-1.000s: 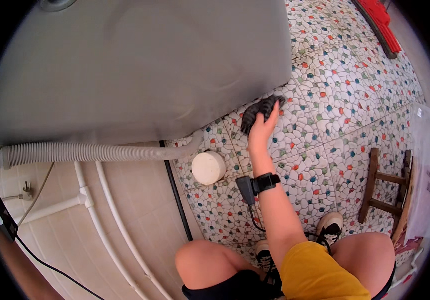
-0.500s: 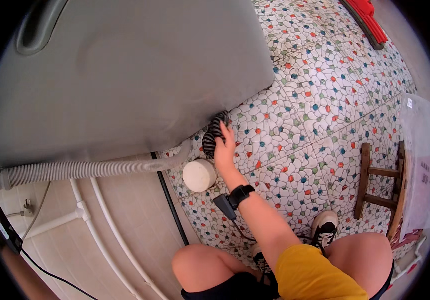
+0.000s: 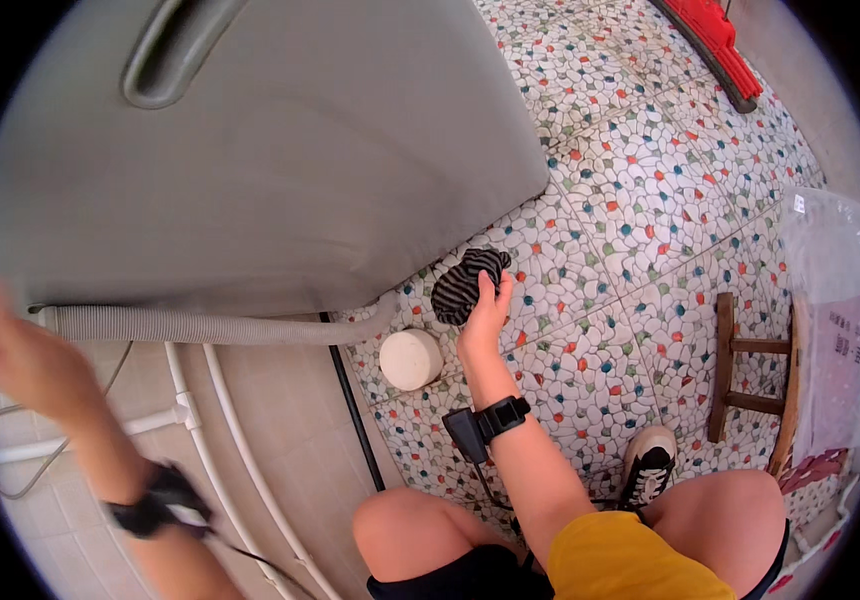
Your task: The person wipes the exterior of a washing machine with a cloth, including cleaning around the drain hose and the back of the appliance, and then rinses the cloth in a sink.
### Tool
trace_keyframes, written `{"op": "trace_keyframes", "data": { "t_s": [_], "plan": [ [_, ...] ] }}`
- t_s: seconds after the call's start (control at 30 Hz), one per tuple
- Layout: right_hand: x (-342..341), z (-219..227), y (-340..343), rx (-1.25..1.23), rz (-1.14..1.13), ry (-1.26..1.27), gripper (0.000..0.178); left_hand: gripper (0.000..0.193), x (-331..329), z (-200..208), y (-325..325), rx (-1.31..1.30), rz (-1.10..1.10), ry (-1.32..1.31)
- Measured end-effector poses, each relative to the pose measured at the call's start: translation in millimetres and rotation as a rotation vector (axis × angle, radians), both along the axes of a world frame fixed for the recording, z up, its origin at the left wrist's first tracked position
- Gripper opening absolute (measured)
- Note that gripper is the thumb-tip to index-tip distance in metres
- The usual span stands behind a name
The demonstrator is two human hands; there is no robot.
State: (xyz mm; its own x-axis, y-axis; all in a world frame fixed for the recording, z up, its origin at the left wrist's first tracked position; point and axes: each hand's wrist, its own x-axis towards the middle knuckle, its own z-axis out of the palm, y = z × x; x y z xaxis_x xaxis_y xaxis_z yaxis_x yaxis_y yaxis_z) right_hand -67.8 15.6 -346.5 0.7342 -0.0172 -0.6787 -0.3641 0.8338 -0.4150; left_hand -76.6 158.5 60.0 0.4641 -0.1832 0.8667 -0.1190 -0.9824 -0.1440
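My right hand is closed on a bunched black-and-grey striped cloth, with the thumb and fingers pressing its right side. The cloth is just above the pebble-patterned floor, beside the lower edge of a large grey appliance. Just below the cloth, to its left, stands a round off-white cylinder. At the far left rim my left hand is raised near the corrugated grey hose. Motion smears its fingers, and the frame's edge partly cuts them off.
White pipes and a black tube run along the tiled wall at lower left. To the right are a small wooden stool and a clear plastic bin. A red tool with a dark edge lies at upper right.
The right hand has drawn the striped cloth slightly right, away from the appliance's bottom edge. My left hand and forearm have swung up into view at the left. The view has shifted a little.
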Motion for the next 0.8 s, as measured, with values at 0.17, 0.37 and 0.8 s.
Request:
{"op": "trace_keyframes", "data": {
  "t_s": [0.17, 0.37, 0.8],
  "plan": [
    [4.4, 8.3, -7.4, 0.133, 0.054, -0.084, 0.03, 0.041, -25.9, -185.2, -71.4, -0.693, 0.161, 0.666],
    [-0.9, 45.2, -3.5, 0.425, 0.438, -0.229, 0.031, 0.051, -67.5, -289.1, -75.3, -1.647, 0.165, 0.857],
    [-2.7, 35.9, -8.5, 0.301, 0.641, -0.286, 0.028, 0.007, -78.7, -283.1, -61.0, -1.902, -0.136, 0.262]
  ]
}}
